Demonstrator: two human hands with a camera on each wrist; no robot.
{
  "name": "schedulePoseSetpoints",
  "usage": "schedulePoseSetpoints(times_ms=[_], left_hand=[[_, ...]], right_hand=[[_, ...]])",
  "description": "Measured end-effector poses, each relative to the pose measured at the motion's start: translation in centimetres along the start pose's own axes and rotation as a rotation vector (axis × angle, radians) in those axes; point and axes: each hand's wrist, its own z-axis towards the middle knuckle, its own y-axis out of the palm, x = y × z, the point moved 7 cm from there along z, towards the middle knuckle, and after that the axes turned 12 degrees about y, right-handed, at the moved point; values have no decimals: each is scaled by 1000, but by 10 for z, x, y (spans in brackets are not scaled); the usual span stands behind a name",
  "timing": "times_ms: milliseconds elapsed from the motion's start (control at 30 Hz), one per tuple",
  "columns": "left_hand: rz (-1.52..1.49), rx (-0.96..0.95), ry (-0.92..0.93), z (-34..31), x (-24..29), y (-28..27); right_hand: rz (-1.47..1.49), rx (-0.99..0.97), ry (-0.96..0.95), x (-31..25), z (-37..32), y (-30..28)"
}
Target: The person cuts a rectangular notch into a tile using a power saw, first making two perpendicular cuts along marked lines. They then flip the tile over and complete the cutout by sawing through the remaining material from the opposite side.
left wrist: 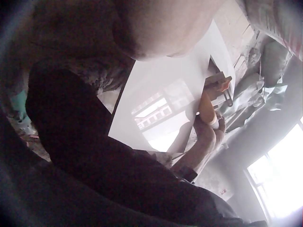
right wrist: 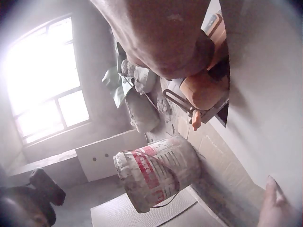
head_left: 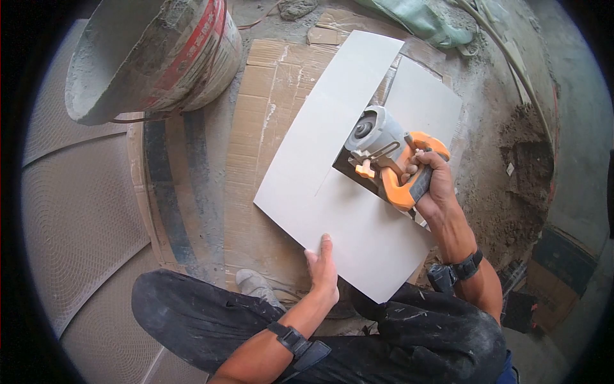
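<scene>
A large white tile (head_left: 358,237) lies tilted across the person's lap and a cardboard sheet. The left hand (head_left: 324,272) holds its near left edge, thumb on the top face and fingers hidden underneath. By its rear handle, the right hand (head_left: 435,182) grips an orange and grey handheld tile saw (head_left: 384,137). The saw sits at a dark notch (head_left: 358,176) in the tile, and a thin line runs on from the notch's corner. Beyond the saw is another white tile piece (head_left: 428,96). The right wrist view shows the saw's guard bracket (right wrist: 177,101) beside the tile edge.
A mortar-crusted bucket (head_left: 192,64) stands at the upper left. Large ribbed-back tiles (head_left: 83,211) lie along the left. Cardboard (head_left: 256,128) covers the floor under the work. Right of it are loose sand (head_left: 521,173) and a hose or cable (head_left: 511,57); a green sack (head_left: 428,22) lies behind.
</scene>
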Motion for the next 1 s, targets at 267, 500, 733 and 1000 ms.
schedulePoseSetpoints(times_ms=[267, 500, 733, 1000], left_hand=[[-13, -15, 52, 4, -3, -1], [18, -12, 34, 4, -4, -3], [-6, -18, 50, 5, -8, -5], [-7, -23, 56, 8, -9, -9]], right_hand=[[-4, -4, -7, 0, 1, 1], [-17, 7, -28, 0, 0, 0], [4, -7, -31, 1, 2, -1], [-2, -39, -40, 2, 6, -3]])
